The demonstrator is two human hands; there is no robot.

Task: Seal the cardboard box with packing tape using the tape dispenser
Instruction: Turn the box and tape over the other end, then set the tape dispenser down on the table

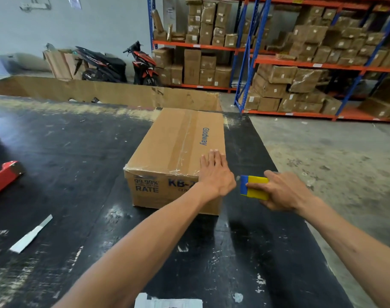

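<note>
Two bare forearms reach out from the bottom edge over the black table [56,152]. Beyond them the left hand [215,174] lies flat, fingers spread and gripping nothing, on the near right corner of the box [178,150]. The right hand [285,192] is closed around the blue and yellow dispenser [254,187], which hangs just off the box's right side, close to that corner and apart from the cardboard.

The box sits mid-table with its long axis running away from the person. Clear tape already shows along its centre seam and over the near top edge. The dispenser's blue end points left, toward the box, so the box lies to the left of the grip. The right hand is the one placed to lay tape, probably across the near end or along the right edge, while the left steadies the lid.
</note>
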